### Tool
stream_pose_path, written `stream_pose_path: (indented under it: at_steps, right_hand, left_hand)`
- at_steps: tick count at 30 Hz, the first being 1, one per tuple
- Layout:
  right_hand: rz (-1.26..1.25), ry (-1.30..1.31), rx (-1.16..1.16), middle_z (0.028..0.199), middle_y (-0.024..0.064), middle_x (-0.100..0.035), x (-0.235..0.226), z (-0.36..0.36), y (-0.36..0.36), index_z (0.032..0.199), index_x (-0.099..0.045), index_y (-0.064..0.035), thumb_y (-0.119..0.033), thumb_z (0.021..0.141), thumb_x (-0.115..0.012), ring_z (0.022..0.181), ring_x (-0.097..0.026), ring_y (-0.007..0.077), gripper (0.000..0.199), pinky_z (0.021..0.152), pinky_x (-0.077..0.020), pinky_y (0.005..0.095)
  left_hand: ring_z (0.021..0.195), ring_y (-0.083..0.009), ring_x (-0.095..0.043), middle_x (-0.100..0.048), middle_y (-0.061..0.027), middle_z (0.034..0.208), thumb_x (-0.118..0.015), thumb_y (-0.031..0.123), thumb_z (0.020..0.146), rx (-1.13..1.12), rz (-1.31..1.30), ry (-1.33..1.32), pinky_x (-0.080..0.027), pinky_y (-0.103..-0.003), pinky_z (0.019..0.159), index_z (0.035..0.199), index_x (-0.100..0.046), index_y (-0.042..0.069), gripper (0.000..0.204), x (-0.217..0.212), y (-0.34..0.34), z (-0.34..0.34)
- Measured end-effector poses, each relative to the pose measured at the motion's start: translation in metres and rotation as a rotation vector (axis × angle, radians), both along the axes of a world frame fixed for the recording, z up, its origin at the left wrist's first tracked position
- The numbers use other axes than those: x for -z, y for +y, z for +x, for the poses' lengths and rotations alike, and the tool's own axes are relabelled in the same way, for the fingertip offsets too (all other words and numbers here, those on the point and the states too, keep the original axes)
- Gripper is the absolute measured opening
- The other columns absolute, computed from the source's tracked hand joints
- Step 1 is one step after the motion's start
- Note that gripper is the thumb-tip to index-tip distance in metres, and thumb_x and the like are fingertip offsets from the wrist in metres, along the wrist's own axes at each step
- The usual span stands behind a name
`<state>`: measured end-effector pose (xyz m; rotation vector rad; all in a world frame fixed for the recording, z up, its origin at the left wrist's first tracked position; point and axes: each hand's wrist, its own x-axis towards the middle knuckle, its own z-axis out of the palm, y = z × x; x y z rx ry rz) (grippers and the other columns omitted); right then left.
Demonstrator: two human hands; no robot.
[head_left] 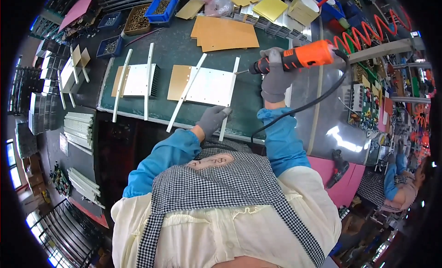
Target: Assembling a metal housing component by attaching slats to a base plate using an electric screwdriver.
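My right hand (276, 81), in a grey glove, is wrapped round an orange and black electric screwdriver (306, 55). The screwdriver lies nearly level, and its bit meets the upper part of a white metal strip (234, 79). That strip crosses the right side of a silver finned metal block (209, 85). My left hand (213, 121), gloved too, grips the same strip at the block's near edge. Another strip (188, 90) slants across the block's left side, over a brown board (178, 82). Further left lies a second block (137, 80) with two strips across it.
Blue bins (161, 9) of small screws and a carton (137, 20) of brass-coloured parts stand at the back. Brown sheets (225, 34) lie beyond the blocks. A black cable (317, 100) loops beside my right arm. Stacked strips (78, 132) lie left; another person (399, 185) sits right.
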<state>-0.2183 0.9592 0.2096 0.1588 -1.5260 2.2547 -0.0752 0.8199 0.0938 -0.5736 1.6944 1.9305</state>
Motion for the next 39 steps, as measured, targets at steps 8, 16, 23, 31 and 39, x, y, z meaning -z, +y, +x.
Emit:
stream_pose_path:
  at_steps: [8, 16, 23, 31, 39]
  right_hand:
    - [0.238, -0.019, -0.290, 0.071, -0.0009, -0.059, -0.015, -0.011, -0.012, 0.084, -0.059, -0.0054, -0.010, 0.077, -0.077, 0.057, -0.055, 0.0083, 0.020, 0.052, -0.0452, 0.0244]
    - [0.306, -0.033, -0.412, 0.067, 0.0003, -0.055, -0.009, -0.018, -0.027, 0.087, -0.056, -0.0042, -0.007, 0.078, -0.074, 0.054, -0.053, 0.0096, 0.019, 0.050, -0.0444, 0.0249]
    - [0.273, -0.026, -0.271, 0.068, 0.0018, -0.058, -0.015, -0.011, -0.023, 0.091, -0.055, -0.0038, -0.007, 0.079, -0.073, 0.056, -0.055, 0.0099, 0.022, 0.052, -0.0451, 0.0249]
    - [0.265, -0.002, -0.324, 0.075, 0.0021, -0.061, 0.004, -0.001, -0.021, 0.095, -0.057, -0.0038, -0.004, 0.078, -0.073, 0.061, -0.059, 0.0103, 0.023, 0.055, -0.0493, 0.0253]
    - [0.384, -0.034, -0.418, 0.082, 0.0016, -0.064, -0.002, 0.011, -0.027, 0.093, -0.061, -0.0020, -0.003, 0.075, -0.074, 0.076, -0.062, 0.0117, 0.022, 0.067, -0.0513, 0.0291]
  left_hand:
    - [0.083, -0.0118, -0.059, -0.066, -0.0044, 0.097, -0.060, 0.033, 0.098, 0.017, -0.037, 0.096, -0.049, -0.026, 0.074, 0.121, -0.062, -0.005, 0.044, 0.010, 0.003, 0.004]
    - [0.086, -0.0149, -0.064, -0.070, -0.0080, 0.093, -0.060, 0.026, 0.098, -0.111, 0.130, -0.002, -0.050, -0.028, 0.078, 0.115, -0.063, -0.005, 0.036, 0.024, 0.012, 0.006]
    - [0.086, -0.0160, -0.064, -0.069, -0.0084, 0.092, -0.059, 0.028, 0.098, -0.050, 0.022, 0.124, -0.049, -0.030, 0.080, 0.114, -0.064, -0.005, 0.037, 0.005, 0.010, 0.009]
    - [0.088, -0.0129, -0.059, -0.068, -0.0065, 0.094, -0.060, 0.029, 0.097, -0.032, 0.023, 0.119, -0.048, -0.029, 0.080, 0.112, -0.065, -0.004, 0.036, 0.022, 0.008, 0.009]
    - [0.085, -0.0127, -0.059, -0.067, -0.0058, 0.092, -0.060, 0.029, 0.097, 0.006, -0.069, 0.136, -0.047, -0.029, 0.079, 0.112, -0.065, -0.005, 0.037, 0.024, 0.006, 0.006]
